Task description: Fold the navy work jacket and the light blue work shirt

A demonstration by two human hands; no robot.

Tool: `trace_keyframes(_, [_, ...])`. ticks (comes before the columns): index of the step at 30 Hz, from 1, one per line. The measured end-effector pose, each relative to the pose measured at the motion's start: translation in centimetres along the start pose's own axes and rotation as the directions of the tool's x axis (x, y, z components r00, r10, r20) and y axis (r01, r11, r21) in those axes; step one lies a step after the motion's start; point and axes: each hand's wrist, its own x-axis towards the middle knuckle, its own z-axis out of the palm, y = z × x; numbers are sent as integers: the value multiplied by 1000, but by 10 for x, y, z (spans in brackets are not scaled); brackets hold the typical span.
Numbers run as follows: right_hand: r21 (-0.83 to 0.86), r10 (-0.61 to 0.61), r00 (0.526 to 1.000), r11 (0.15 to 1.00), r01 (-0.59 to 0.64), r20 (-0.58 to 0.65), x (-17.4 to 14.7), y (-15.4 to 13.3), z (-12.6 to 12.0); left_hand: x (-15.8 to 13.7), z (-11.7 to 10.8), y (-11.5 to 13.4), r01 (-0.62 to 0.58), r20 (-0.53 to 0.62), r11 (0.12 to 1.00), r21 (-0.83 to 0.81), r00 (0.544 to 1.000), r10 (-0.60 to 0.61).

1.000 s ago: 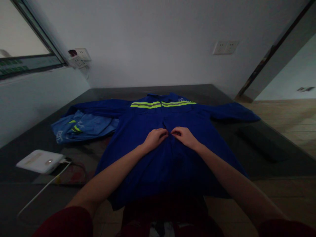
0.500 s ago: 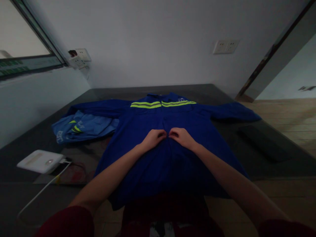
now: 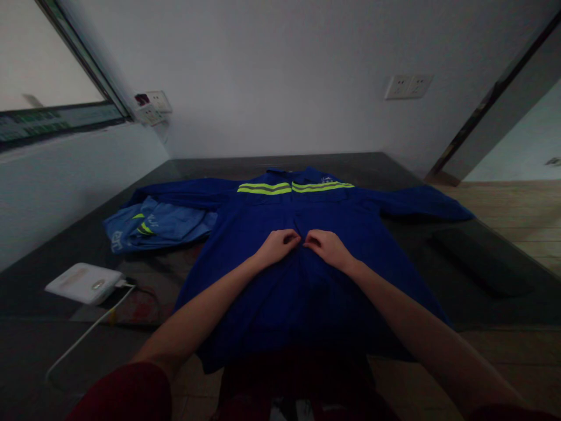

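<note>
A dark blue work jacket (image 3: 254,219) with yellow and grey reflective bands lies front up across the table, collar toward the wall and sleeves spread to both sides. Over the middle of its front opening, my left hand (image 3: 279,245) is closed in a pinch on the jacket's edge. Close beside it, my right hand (image 3: 328,247) pinches the other edge of the same opening. The two sets of fingertips almost meet. What exactly lies between the fingers, a button or just cloth, is too small and dark to make out.
A folded lighter blue garment (image 3: 175,225) rests by the left sleeve. Nearer on the left is a white power bank (image 3: 85,283) with a white cable (image 3: 90,333). A black flat object (image 3: 477,263) lies right, on the dark table (image 3: 175,171). Sockets (image 3: 409,86) sit on the wall.
The view has shifted slightly, so everything appears a little farther right. Both hands keep their pinch at the jacket's front opening, with hardly any movement.
</note>
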Motion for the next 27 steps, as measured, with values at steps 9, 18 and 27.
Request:
trace_keyframes(9, [-28, 5, 1000, 1000, -5, -17, -1, -1, 3, 1, 12, 0, 30, -32, 999, -24, 999, -30])
trace_keyframes(18, [65, 6, 998, 998, -2, -63, -1, -1, 0, 3, 12, 0, 57, -46, 992, -114, 997, -63])
trace_keyframes(27, [230, 89, 991, 971, -64, -100, 0, -4, -3, 1, 10, 4, 78, -60, 993, -89, 995, -83])
